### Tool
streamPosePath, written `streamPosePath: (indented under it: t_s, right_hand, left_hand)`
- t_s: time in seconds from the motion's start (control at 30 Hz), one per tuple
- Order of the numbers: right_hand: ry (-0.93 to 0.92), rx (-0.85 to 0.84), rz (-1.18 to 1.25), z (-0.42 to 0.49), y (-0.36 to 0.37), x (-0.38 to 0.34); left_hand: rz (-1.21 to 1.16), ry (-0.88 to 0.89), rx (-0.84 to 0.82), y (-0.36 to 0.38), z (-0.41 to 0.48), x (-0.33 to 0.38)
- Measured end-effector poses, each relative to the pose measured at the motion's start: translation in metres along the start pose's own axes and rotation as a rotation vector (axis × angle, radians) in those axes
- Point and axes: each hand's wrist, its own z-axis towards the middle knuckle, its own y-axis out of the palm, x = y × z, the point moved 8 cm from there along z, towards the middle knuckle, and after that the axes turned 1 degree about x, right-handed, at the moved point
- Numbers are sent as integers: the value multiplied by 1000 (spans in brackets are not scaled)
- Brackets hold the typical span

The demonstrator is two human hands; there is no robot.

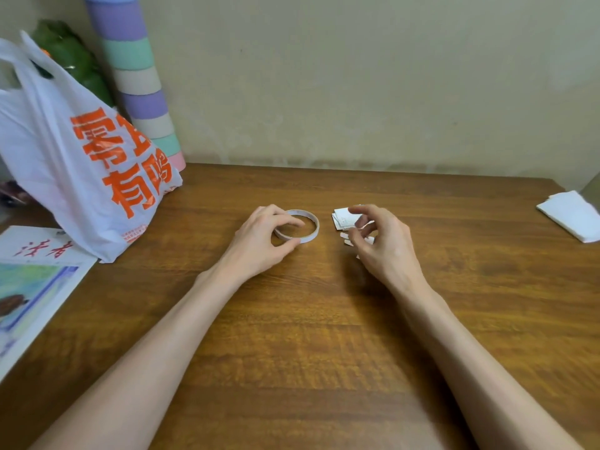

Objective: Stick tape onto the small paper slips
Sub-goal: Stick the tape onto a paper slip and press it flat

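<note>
On the tabletop (292, 352) the tape roll (313, 233), a thin ring, lies flat near the centre, with the small paper slips (341, 219) in a loose pile just beside it at its 3 o'clock. The left hand (259, 238) grips the ring's 9 o'clock rim between thumb and forefinger. The right hand (383, 245) curls over the slips; whether it pinches one cannot be told. The ring looks light and probably bendy, the slips flimsy, best lifted by an edge.

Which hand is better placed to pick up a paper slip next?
Right. The right hand hovers directly over the paper slips, fingers curled toward them, while the left hand grips the tape roll beside them.
</note>
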Motion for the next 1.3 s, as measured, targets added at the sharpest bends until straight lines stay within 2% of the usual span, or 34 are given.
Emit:
streamPosePath:
  t_s: [0.13,0.27,0.4,0.63,0.9,1.0,1.1,1.3]
  right_hand:
    - [104,-82,-111,23,4,15]
    - [148,-279,-186,48,23,22]
    - [197,-457,-366,58,33,19]
    - [113,-437,-385,41,37,0]
    - [109,-366,-397,23,35,-3]
    - [162,-462,-292,23,29,-2]
    - [138,-565,-251,24,27,-3]
    - [34,-500,-263,22,34,-3]
  left_hand:
    - [-48,-54,5,3,0,-8]
    - [-45,-33,-13,8,-2,-3]
    - [-26,-29,-31,4,-4,-3]
    - [-59,-55,-3,-6,-9,-7]
    - [-100,-7,-5,-3,-15,-2]
    - [-69,-1,-20,-3,-14,-2]
    - [-57,-11,-18,-5,-14,-4]
    - [-11,-22,-8,-5,-18,0]
